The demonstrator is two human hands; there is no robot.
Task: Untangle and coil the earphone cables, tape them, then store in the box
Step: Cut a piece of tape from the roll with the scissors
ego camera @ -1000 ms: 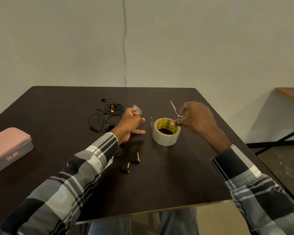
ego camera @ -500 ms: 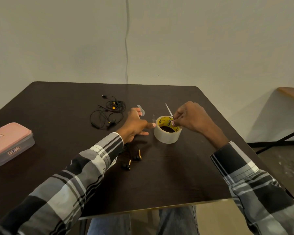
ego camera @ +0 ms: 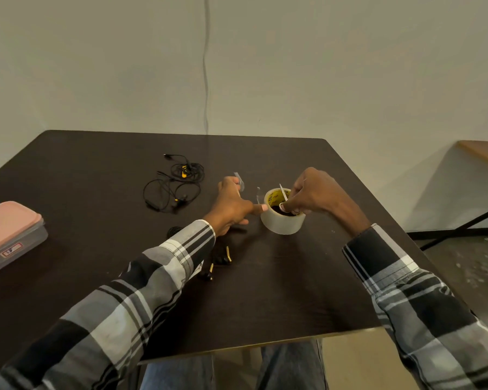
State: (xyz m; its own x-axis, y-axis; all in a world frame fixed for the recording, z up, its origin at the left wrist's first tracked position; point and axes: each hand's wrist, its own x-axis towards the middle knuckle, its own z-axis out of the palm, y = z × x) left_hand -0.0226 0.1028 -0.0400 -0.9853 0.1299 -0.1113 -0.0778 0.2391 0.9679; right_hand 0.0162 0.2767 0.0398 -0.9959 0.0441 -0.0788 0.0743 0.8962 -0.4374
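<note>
A roll of clear tape (ego camera: 282,225) with a yellow core stands mid-table. My right hand (ego camera: 314,192) is over it, shut on small scissors (ego camera: 283,192) whose blade points up and whose finger ring dips into the roll's core. My left hand (ego camera: 231,205) lies left of the roll with fingers spread, its thumb tip touching the roll's rim. Two short tape strips (ego camera: 239,181) cling to its fingertips. A tangled black earphone cable (ego camera: 175,184) lies further left. Black earbuds with gold stems (ego camera: 219,263) show beside my left sleeve, their cable mostly hidden under it.
A box with a pink lid (ego camera: 10,235), shut, sits at the table's left edge. The dark table (ego camera: 265,305) ends close to my lap. A wall stands behind it, and a second table's edge (ego camera: 482,150) is at the far right.
My left hand slid right until its thumb met the tape roll. My right hand lowered the scissors from above the roll down onto its core.
</note>
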